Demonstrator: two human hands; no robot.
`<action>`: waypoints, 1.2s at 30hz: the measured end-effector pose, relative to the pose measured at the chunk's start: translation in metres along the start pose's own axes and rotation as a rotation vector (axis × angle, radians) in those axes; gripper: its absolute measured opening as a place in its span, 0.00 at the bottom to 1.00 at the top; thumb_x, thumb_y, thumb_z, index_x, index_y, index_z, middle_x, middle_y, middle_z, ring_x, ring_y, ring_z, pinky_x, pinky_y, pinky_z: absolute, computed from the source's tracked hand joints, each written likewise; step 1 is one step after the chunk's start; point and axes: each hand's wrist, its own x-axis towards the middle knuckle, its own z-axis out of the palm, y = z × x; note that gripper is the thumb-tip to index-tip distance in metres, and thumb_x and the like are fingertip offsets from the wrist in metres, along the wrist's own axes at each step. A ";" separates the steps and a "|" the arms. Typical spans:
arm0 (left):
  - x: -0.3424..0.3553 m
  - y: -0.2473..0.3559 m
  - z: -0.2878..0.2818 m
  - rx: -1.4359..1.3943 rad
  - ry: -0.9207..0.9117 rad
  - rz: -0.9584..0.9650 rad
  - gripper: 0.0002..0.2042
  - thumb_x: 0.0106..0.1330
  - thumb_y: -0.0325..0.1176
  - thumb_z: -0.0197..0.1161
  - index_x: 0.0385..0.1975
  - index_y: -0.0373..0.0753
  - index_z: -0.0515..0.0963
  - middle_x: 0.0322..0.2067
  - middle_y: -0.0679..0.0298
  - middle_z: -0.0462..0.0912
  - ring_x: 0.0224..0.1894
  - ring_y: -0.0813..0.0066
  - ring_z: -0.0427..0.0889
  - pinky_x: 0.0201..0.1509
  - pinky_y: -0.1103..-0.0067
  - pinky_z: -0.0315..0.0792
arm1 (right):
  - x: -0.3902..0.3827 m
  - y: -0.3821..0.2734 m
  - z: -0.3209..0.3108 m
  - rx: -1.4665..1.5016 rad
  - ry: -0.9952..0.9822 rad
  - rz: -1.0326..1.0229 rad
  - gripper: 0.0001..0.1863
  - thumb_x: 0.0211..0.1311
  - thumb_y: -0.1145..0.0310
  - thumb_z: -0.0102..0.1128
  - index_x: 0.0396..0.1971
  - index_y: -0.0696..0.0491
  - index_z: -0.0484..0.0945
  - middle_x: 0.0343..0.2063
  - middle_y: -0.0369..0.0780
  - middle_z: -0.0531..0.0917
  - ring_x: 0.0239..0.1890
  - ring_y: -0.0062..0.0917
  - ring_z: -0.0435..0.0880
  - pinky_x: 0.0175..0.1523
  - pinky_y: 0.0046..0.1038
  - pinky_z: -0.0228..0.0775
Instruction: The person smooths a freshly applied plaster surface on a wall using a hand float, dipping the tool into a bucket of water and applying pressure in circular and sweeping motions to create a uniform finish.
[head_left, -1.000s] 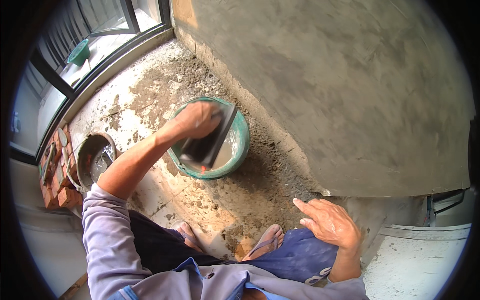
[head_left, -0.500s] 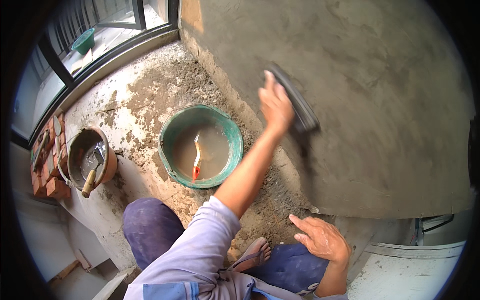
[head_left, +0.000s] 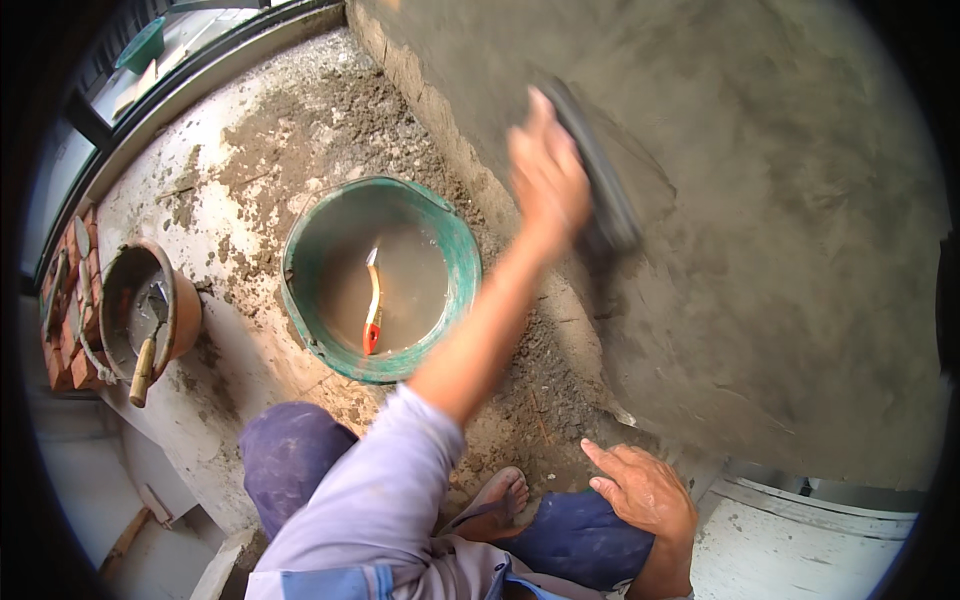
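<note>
My left hand (head_left: 550, 185) is closed around the back of a dark, long plastering float (head_left: 603, 185), its face against the grey mortar-coated wall (head_left: 780, 240). Motion blurs both hand and float, and the handle is hidden under my fingers. Near my right knee, my right hand (head_left: 648, 490) holds nothing, its index finger stretched out and its thumb apart. A green bucket (head_left: 462, 265) of murky water stands left of my left forearm. In that water lies a brush (head_left: 375, 300) with a pale handle and a red end.
At the left, a brown bucket (head_left: 185, 310) holds a wooden-handled trowel (head_left: 146, 360). Bricks (head_left: 60, 345) are stacked beside it. Mortar crumbs (head_left: 390, 110) cover the floor along the wall's foot. A window frame (head_left: 180, 80) bounds the far left; a white curved surface (head_left: 800, 550) lies lower right.
The view has shifted, so the buckets sit further left in it. My left hand and the float have moved slightly up in the picture, still on the wall. My right hand stays by the knee.
</note>
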 end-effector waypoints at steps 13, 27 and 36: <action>-0.117 0.024 -0.021 -0.104 -0.215 -0.246 0.29 0.74 0.32 0.55 0.76 0.45 0.62 0.37 0.52 0.69 0.39 0.55 0.75 0.45 0.65 0.72 | 0.012 -0.001 0.001 0.029 -0.050 -0.034 0.26 0.66 0.64 0.64 0.65 0.46 0.78 0.33 0.44 0.79 0.40 0.42 0.80 0.47 0.41 0.73; -0.118 0.004 0.006 -0.115 -0.043 -0.139 0.27 0.77 0.34 0.51 0.75 0.40 0.62 0.52 0.43 0.76 0.52 0.45 0.77 0.59 0.60 0.70 | -0.039 0.025 0.023 0.004 -0.015 0.089 0.26 0.66 0.64 0.63 0.65 0.47 0.77 0.35 0.45 0.80 0.41 0.43 0.80 0.48 0.40 0.72; -0.092 -0.008 -0.009 -0.044 -0.108 -0.179 0.27 0.73 0.33 0.53 0.73 0.39 0.66 0.34 0.53 0.74 0.37 0.60 0.74 0.48 0.67 0.71 | -0.045 0.026 0.027 0.088 0.001 0.029 0.27 0.67 0.64 0.63 0.66 0.47 0.76 0.36 0.45 0.81 0.41 0.43 0.80 0.49 0.40 0.71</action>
